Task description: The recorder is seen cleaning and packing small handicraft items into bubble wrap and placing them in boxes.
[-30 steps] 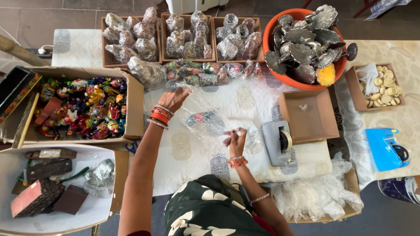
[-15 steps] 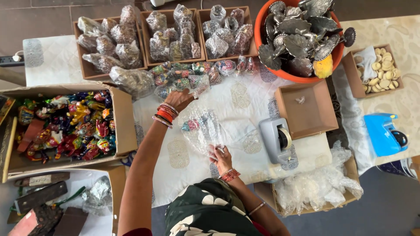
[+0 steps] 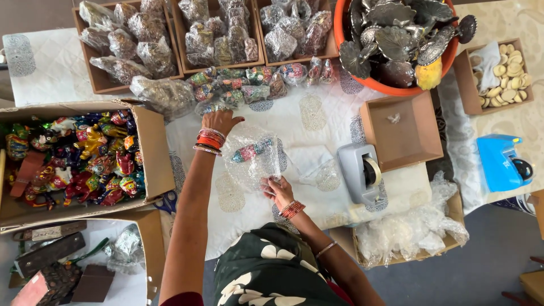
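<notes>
head view | left hand (image 3: pixel 220 120) lies flat, fingers open, on the top edge of the clear bubble wrap sheet (image 3: pixel 255 164) | right hand (image 3: pixel 277 190) pinches the sheet's bottom edge | small colourful painted toy figure (image 3: pixel 249 152) lies inside the wrap on the white cloth surface (image 3: pixel 317 113) | grey tape holder (image 3: pixel 362 173) sits near the right hand

Table (image 3: pixel 317 122) w/ white printed cloth fills most of view. Grey floor (image 3: pixel 493 249) at lower right, darker floor strip (image 3: pixel 34 14) at top left. 2nd table surface (image 3: pixel 524 122) w/ pale patterned cloth at right. Soft, even daylight, no hard shadows.
</notes>
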